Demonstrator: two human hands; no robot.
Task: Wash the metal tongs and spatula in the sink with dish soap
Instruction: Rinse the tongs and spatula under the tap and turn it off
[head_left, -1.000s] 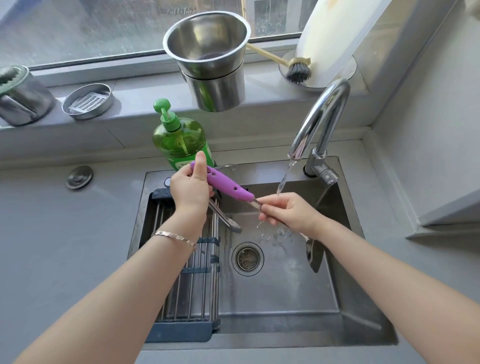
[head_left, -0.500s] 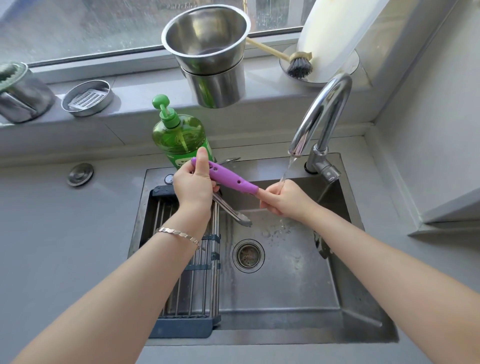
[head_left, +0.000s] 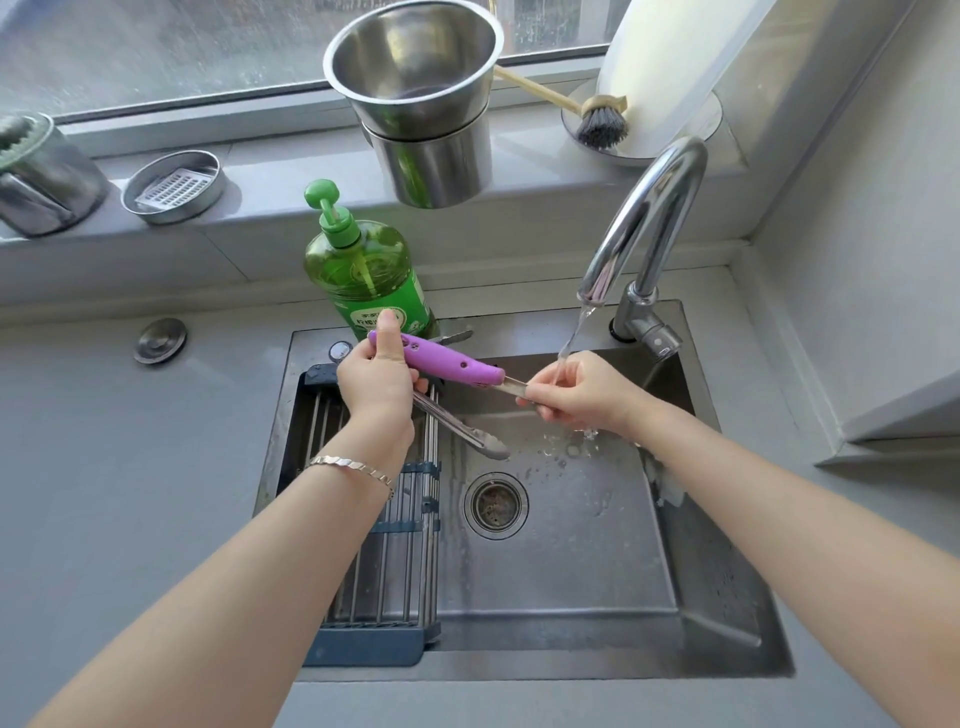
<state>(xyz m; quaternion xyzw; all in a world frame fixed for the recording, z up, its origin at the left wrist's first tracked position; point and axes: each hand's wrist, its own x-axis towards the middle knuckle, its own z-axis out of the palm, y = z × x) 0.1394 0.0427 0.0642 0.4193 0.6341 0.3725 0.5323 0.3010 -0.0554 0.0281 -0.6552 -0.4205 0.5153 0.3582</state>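
Observation:
My left hand (head_left: 376, 387) grips the purple handle of the spatula (head_left: 447, 364), thumb pointing up along it. My right hand (head_left: 582, 395) is closed around the spatula's metal shaft, right under the stream from the faucet (head_left: 649, 208). My right forearm hides the blade. The metal tongs (head_left: 467, 431) stick out from beneath my left hand toward the lower right, tips closed over the sink (head_left: 571, 571); they seem held in that same hand. A green dish soap bottle (head_left: 363, 270) with a pump stands just behind my left hand.
A slatted drying rack (head_left: 374, 597) covers the sink's left side, and the drain (head_left: 496, 505) sits mid-basin. On the window sill stand stacked steel pots (head_left: 421, 104), a dish brush (head_left: 602, 122) and a round tin (head_left: 174, 187). Grey counter surrounds the sink.
Both hands lifted the spatula slightly toward the faucet. The water, which fell on the shaft beside my right hand, now runs over that hand's fingers.

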